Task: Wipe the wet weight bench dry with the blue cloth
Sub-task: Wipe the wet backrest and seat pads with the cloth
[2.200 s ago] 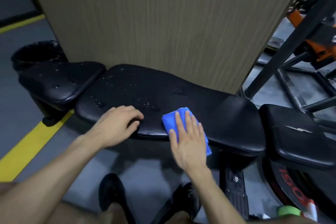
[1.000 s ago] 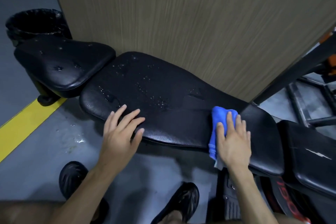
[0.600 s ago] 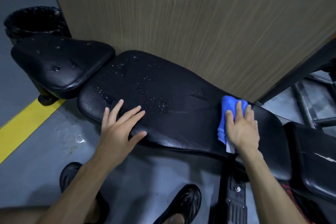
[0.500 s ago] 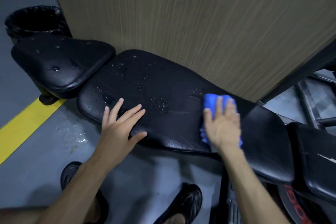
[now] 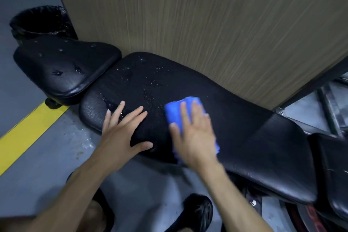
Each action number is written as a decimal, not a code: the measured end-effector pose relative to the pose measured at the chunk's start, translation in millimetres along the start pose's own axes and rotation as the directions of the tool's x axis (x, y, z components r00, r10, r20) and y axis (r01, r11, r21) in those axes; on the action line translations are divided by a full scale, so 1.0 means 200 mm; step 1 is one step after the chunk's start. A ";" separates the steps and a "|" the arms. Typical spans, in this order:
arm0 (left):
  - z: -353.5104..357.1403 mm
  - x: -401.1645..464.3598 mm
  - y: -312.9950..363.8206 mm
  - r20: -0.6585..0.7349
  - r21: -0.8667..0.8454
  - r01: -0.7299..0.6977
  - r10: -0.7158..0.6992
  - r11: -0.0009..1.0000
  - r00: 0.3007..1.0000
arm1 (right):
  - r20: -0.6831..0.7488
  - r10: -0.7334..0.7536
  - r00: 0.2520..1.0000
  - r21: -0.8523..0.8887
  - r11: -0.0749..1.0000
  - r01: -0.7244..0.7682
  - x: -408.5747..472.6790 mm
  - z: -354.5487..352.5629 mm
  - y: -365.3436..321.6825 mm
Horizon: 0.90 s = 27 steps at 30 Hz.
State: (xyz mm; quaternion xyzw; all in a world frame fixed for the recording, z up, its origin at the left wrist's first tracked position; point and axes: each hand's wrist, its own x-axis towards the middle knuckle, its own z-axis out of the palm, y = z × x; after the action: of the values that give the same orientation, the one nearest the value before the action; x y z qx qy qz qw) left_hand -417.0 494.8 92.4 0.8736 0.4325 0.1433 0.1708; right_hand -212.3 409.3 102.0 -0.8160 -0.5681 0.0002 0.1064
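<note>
The black padded weight bench runs from upper left to lower right along a wooden wall. Water droplets dot its left half and the separate seat pad at the far left. My right hand presses flat on the folded blue cloth in the middle of the long pad, covering most of the cloth. My left hand lies flat with fingers spread on the pad's near edge, just left of the cloth, holding nothing.
A wood-grain wall panel stands right behind the bench. A black lined bin sits at the far left. A yellow floor line crosses the grey floor. Another black pad and metal frame bars are at the right. My dark shoes are below.
My right hand has slid the blue cloth leftward along the pad from its right end toward the wet middle. My left hand has stayed on the pad's near edge.
</note>
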 end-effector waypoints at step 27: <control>-0.06 0.05 -0.01 0.055 0.035 -0.006 0.004 0.999 0.998 | 0.066 0.310 0.948 -0.024 0.951 -0.309 0.68 -0.01 0.31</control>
State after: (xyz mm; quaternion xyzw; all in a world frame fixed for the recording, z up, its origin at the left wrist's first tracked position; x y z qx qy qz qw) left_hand -417.1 505.4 102.7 0.8811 0.4280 0.1122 0.1670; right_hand -107.3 514.4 109.5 -0.8953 -0.4363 0.0411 0.0799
